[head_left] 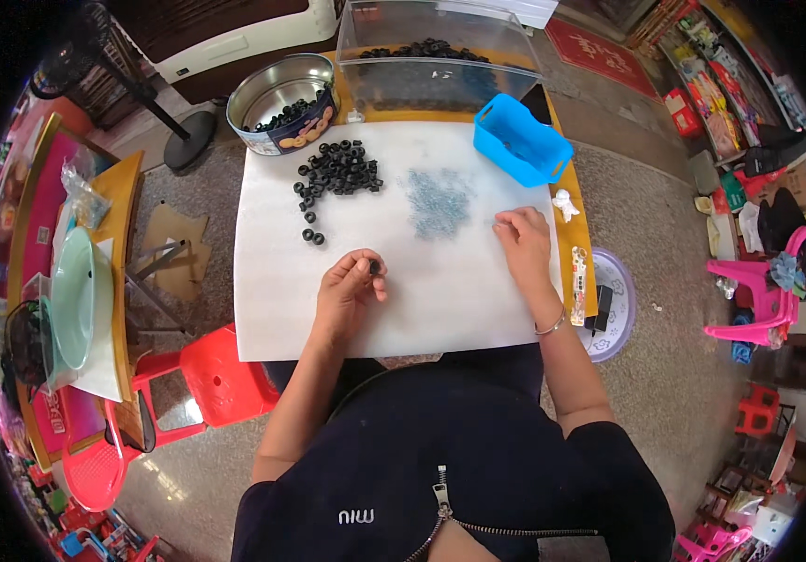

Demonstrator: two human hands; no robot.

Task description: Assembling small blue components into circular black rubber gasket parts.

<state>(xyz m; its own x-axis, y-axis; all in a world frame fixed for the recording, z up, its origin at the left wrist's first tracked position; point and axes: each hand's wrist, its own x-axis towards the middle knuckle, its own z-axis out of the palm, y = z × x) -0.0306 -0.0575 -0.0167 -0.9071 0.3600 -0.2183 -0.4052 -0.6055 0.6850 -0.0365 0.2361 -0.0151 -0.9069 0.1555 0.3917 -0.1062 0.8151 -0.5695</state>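
My left hand [349, 286] pinches a small black ring-shaped part [374, 267] between thumb and fingers, above the near half of a white sheet [403, 318]. Beyond it lies a loose pile of similar black parts [339, 169], with a few strays trailing toward the hand. To the right of that pile, many tiny bluish, clear-looking pieces [439, 203] are spread thinly. My right hand [525, 245] is at the sheet's right side, next to these pieces. Its thumb and fingertips are drawn together, and anything between them is too small to make out.
A round tin [281, 140] with more black parts stands at the back left. Behind the sheet is a clear plastic box [436, 89] of black parts. A blue basket [522, 140] occupies the back right corner. Red stools [225, 375] and a fan [187, 140] stand leftward.
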